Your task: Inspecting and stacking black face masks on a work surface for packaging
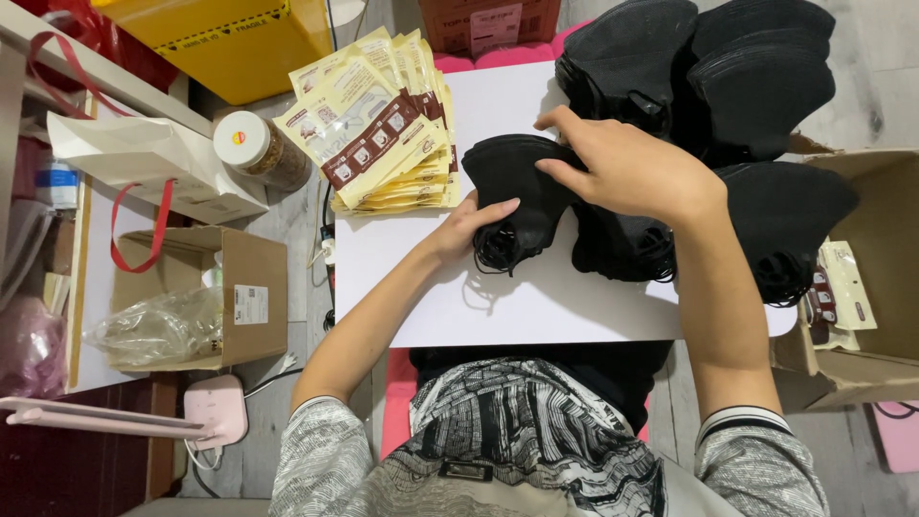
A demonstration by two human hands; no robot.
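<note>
A small stack of folded black face masks (512, 187) lies on a white board (536, 306) in front of me. My left hand (469, 228) grips the stack's lower left edge, thumb on top. My right hand (622, 168) rests on the stack's right side, fingers pressing down on the top mask. Black ear loops (496, 251) hang out below the stack. More black masks (622, 244) lie under my right wrist. Tall piles of black masks (708, 67) stand at the far right of the board.
A fanned pile of yellow and brown packets (383, 124) lies at the board's far left. A white-lidded jar (254, 148), a white paper bag with red handles (144, 158) and an open cardboard box (220, 297) stand left. Another cardboard box (862, 287) sits right.
</note>
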